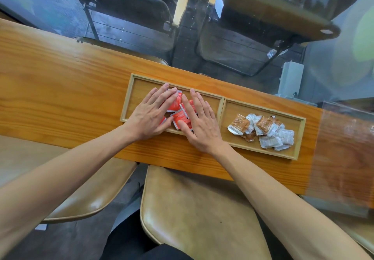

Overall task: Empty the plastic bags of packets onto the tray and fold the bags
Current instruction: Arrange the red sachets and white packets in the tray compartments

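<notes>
A wooden tray (222, 102) with two compartments lies on the table. Several orange-red packets (180, 118) sit in its left compartment. My left hand (150, 115) lies flat on their left side, fingers spread. Flat on their right side rests my right hand (199, 126), its fingers pointing away from me. Both palms partly cover the packets. In the right compartment lies a heap of several brown and white packets (263, 131). A clear plastic bag (344, 150) lies flat on the table, right of the tray.
The wooden table (60, 89) is long and narrow, with bare wood left of the tray. Tan chair seats (198, 215) stand below its near edge. Dark chairs and a grey box (291, 81) lie beyond the far edge.
</notes>
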